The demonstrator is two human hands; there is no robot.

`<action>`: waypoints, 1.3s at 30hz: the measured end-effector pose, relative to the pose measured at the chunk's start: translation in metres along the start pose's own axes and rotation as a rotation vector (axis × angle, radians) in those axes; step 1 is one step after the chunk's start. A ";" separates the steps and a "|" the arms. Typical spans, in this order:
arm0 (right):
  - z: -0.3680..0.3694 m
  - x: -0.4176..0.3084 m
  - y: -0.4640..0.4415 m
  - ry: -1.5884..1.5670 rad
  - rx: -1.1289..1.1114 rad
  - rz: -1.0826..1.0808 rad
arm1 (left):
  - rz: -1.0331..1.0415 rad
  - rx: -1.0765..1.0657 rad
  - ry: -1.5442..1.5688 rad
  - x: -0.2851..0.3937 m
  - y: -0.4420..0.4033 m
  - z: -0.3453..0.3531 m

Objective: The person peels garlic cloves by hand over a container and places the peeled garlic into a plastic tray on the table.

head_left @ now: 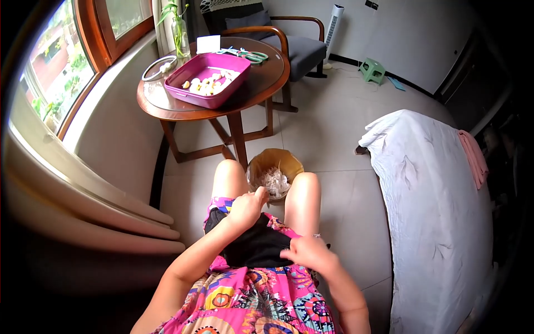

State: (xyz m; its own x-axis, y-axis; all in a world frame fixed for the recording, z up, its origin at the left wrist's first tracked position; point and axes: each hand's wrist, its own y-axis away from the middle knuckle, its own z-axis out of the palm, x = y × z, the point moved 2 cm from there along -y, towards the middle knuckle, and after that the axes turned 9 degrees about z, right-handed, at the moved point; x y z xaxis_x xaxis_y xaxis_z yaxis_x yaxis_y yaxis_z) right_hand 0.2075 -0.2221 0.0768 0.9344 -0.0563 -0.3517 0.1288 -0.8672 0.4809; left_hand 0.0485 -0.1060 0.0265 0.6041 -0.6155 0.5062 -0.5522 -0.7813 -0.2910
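Observation:
My left hand [248,210] is closed above my lap, beside the rim of the bin; anything in its fingers is too small to make out. My right hand [309,252] is over the right edge of the black cloth [253,245] on my lap, its fingers bent and slightly blurred. Between my knees stands a lined waste bin [289,162] with whitish peelings [273,182] in it. On the round wooden table [153,106] sits a pink tray [208,101] holding several pale, garlic-like pieces [208,84].
Green-handled scissors [255,56], a white card [208,44] and a glass vase [179,36] are also on the table. A grey cushioned armchair [303,54] stands behind it. Farther back is a green stool [372,70]. A bed with a pale cover [428,206] is at the right.

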 end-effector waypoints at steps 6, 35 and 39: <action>0.040 0.019 -0.002 -0.171 0.306 -0.015 | -0.169 0.028 1.231 0.014 -0.001 0.016; -0.042 -0.047 -0.006 -1.332 0.253 -0.264 | 0.312 0.429 0.683 0.073 0.026 -0.080; -0.049 -0.045 -0.008 -1.355 0.287 -0.308 | 0.354 0.435 0.543 0.076 0.010 -0.088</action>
State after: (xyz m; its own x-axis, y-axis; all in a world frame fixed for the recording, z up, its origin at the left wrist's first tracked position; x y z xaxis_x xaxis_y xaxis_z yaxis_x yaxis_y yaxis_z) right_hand 0.1808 -0.1887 0.1281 -0.1757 -0.1303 -0.9758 0.0415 -0.9913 0.1248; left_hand 0.0384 -0.1514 0.1334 0.0063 -0.7866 0.6174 -0.3164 -0.5873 -0.7449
